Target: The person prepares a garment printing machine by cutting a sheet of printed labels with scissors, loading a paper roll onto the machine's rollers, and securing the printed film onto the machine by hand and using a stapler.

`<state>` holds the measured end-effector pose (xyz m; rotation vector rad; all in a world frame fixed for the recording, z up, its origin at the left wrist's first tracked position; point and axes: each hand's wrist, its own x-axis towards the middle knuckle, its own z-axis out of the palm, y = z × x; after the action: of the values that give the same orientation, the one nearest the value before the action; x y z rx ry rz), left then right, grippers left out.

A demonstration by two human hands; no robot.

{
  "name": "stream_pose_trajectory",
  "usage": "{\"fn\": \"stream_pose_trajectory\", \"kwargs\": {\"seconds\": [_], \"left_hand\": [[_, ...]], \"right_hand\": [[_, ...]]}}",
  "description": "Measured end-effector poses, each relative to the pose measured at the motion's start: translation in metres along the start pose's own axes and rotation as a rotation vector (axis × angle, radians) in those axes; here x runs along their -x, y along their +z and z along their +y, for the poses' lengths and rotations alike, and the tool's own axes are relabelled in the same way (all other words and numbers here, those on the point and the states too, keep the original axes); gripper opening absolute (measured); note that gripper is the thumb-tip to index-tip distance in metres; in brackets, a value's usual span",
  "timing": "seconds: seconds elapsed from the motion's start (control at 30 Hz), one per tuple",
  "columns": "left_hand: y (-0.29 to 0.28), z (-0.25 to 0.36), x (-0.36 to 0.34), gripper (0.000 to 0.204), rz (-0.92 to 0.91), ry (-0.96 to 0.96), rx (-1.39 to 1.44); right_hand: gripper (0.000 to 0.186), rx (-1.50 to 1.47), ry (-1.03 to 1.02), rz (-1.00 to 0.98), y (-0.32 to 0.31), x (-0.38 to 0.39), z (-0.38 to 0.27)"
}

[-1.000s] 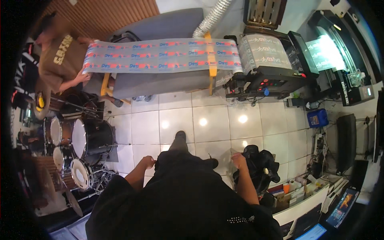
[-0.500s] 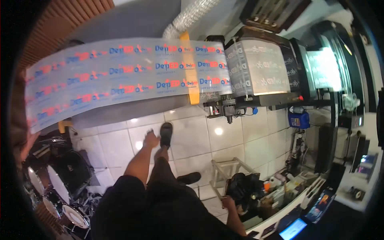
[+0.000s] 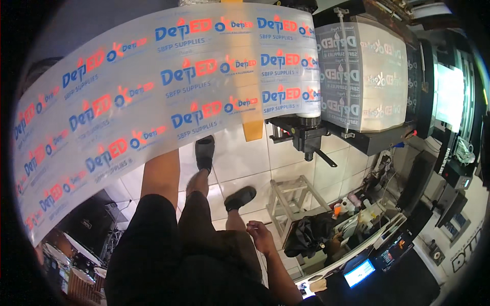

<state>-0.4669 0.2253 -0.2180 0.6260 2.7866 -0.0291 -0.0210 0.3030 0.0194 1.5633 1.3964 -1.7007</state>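
A broad translucent printed film (image 3: 122, 127) in red and blue stretches from the left edge to a roll (image 3: 311, 115) on a black machine (image 3: 306, 135). A yellow bar (image 3: 252, 132) shows beneath it. My left forearm (image 3: 161, 173) reaches under the near part of the film, which hides my left hand. My right hand (image 3: 259, 234) is low at centre right, fingers curled, with something small at the fingertips that I cannot make out.
Tiled floor (image 3: 240, 155) lies below, with a stool (image 3: 286, 188), a black bag (image 3: 306, 234), and drums (image 3: 81, 239) at lower left. A lit machine (image 3: 449, 97) is right; screens (image 3: 360, 273) are at lower right. Another person's fingers (image 3: 38, 252) show at the left edge.
I have moved toward the film, which now fills the upper left. My left arm has risen forward and its hand has gone under the film. My right hand has moved slightly up and left.
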Motion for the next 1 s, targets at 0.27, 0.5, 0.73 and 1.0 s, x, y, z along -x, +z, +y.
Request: {"fn": "stream_pose_trajectory", "kwargs": {"seconds": [0.27,0.5,0.73,1.0], "left_hand": [[-0.013,-0.019,0.050,0.043,0.063,0.047,0.128],[0.018,-0.053,0.205,0.013,-0.481,-0.612,1.547],[-0.057,0.074,0.359,0.014,-0.729,0.461,0.366],[-0.151,0.186,0.372,0.023,-0.521,1.220,0.273]], "right_hand": [[0.035,0.282,0.043,0.130,-0.044,-0.010,0.063],[0.035,0.326,-0.118,0.081,-0.075,-0.044,0.052],[0.037,0.100,-0.173,0.052,-0.117,-0.068,0.036],[0.063,-0.544,0.313,-0.802,-0.209,0.007,0.063]]}}
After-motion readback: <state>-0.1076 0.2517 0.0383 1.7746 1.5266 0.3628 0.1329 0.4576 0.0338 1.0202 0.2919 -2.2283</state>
